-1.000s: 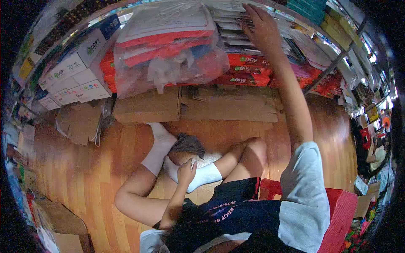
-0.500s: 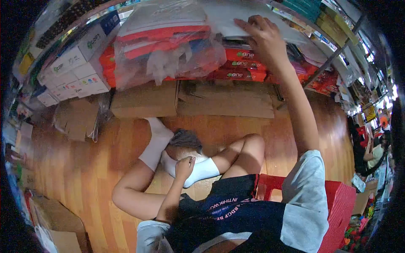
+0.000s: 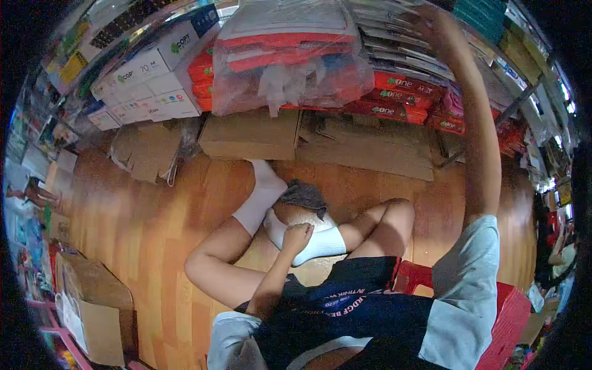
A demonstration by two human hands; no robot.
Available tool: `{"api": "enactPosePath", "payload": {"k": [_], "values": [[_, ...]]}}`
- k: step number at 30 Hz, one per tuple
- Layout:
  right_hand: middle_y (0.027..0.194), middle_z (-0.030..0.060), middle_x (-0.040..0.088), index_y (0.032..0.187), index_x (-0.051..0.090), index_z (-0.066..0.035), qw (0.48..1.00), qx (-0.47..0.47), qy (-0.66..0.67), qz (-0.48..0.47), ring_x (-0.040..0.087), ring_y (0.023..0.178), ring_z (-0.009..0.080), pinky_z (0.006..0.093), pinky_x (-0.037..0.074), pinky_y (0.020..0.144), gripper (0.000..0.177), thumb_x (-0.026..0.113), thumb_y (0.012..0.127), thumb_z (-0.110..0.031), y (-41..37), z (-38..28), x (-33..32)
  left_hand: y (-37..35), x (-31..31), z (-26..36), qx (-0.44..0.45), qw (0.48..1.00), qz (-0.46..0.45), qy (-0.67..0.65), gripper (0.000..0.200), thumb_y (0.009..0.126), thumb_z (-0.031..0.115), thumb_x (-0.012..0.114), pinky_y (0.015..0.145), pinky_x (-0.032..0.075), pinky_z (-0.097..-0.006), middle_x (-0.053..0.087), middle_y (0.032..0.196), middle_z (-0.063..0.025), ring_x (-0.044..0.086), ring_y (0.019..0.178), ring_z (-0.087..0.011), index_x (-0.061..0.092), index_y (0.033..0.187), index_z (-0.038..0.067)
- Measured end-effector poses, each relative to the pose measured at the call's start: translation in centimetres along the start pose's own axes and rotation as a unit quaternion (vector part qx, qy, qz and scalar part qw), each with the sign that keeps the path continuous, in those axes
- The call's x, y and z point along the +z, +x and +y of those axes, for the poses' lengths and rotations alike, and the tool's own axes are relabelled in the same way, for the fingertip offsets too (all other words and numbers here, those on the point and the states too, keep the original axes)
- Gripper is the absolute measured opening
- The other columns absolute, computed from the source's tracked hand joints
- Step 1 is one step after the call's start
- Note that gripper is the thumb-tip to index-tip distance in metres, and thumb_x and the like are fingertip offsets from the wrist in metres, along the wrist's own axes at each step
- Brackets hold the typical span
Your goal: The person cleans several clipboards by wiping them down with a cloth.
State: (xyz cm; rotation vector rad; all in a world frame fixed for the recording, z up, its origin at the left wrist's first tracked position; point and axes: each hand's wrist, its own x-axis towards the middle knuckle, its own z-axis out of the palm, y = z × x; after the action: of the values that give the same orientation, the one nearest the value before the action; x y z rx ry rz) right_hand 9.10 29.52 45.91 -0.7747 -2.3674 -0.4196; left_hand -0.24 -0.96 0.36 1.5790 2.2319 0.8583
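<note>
My right arm stretches up and forward over the shelf. My right hand point(image 3: 439, 26), smeared by motion, is at the far end of a pile of thin, flat, pale-edged items point(image 3: 401, 43). Left of that pile lies a large clear plastic bag point(image 3: 290, 61) of red and white flat packs, its handles knotted at the front. Down by my crossed legs, my left hand point(image 3: 298, 237) is curled closed against the white sock point(image 3: 324, 244) on one foot. Its palm faces away, so anything inside the fingers is hidden. A dark grey cloth point(image 3: 305, 196) lies just beyond it.
Red paper packs point(image 3: 394, 95) sit under the flat pile; white paper cartons point(image 3: 148, 80) stand at the left. Cardboard boxes point(image 3: 250, 135) line the floor below. A red plastic stool point(image 3: 509, 317) is behind my right side. Another person point(image 3: 562, 253) is at the far right.
My right hand has moved farther up and away. The white sheet-like cover beneath it no longer lies over the pile, whose layered edges now show. My view has shifted; the left hand stays at the sock.
</note>
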Motion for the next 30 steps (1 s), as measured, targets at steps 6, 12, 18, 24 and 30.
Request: {"api": "enactPosePath", "payload": {"k": [6, 12, 18, 24, 30], "values": [[0.104, 0.0126, 0.057, 0.108, 0.056, -0.012, 0.989, -0.061, -0.002, 0.132, 0.055, 0.095, 0.029, 0.0318, 0.043, 0.079, 0.028, 0.052, 0.082, -0.023, -4.9, 1.4, -4.8, 0.1, -0.3, 0.3, -0.015, 0.999, -0.031, 0.009, 0.029, 0.083, 0.028, 0.044, 0.065, 0.043, -0.0413, 0.059, 0.073, -0.0169, 0.057, 0.07, -0.0309, 0.058, 0.075, 0.003], [0.098, 0.0074, 0.061, 0.096, 0.063, -0.015, 0.982, -0.129, 0.004, 0.138, 0.06, 0.088, 0.0207, 0.0336, 0.047, 0.076, 0.025, 0.053, 0.074, -0.011, -14.1, -3.9, -9.2, 0.9, 1.0, -0.3, -0.047, 0.995, 0.012, -0.086, 0.026, 0.081, 0.025, 0.048, 0.065, 0.043, -0.0374, 0.059, 0.076, -0.0175, 0.057, 0.071, -0.0316, 0.058, 0.078, 0.002], [0.106, 0.004, 0.058, 0.098, 0.063, -0.018, 0.983, -0.046, 0.013, 0.178, 0.056, 0.097, 0.0184, 0.0343, 0.04, 0.086, 0.029, 0.054, 0.072, -0.01, -23.5, -8.3, 1.9, 9.3, -7.7, 12.2, 0.044, 0.762, 0.0, -0.646, 0.039, 0.087, 0.031, 0.045, 0.08, 0.04, -0.0305, 0.054, 0.103, -0.0112, 0.052, 0.094, -0.0192, 0.046, 0.109, -0.001], [0.121, 0.0079, 0.048, 0.108, 0.057, -0.018, 0.992, 0.025, 0.119, 0.04, 0.045, 0.112, 0.0214, 0.0369, 0.032, 0.094, 0.04, 0.062, 0.069, -0.023, -29.2, -13.3, 5.7, 9.7, -15.0, 18.1, -0.01, 0.79, -0.042, -0.612, 0.039, 0.075, 0.004, 0.06, 0.081, 0.041, -0.0291, 0.056, 0.097, -0.0076, 0.053, 0.088, -0.0157, 0.046, 0.111, -0.001], [0.12, 0.0117, 0.047, 0.11, 0.055, -0.014, 0.948, -0.038, 0.299, -0.101, 0.045, 0.11, 0.0271, 0.0402, 0.035, 0.092, 0.041, 0.061, 0.071, -0.022, -33.2, -12.1, 7.0, 1.9, -13.6, 7.2, -0.078, 0.838, 0.002, -0.54, 0.042, 0.073, 0.005, 0.061, 0.083, 0.04, -0.0295, 0.054, 0.102, -0.0093, 0.051, 0.092, -0.0178, 0.046, 0.112, -0.002]]}}
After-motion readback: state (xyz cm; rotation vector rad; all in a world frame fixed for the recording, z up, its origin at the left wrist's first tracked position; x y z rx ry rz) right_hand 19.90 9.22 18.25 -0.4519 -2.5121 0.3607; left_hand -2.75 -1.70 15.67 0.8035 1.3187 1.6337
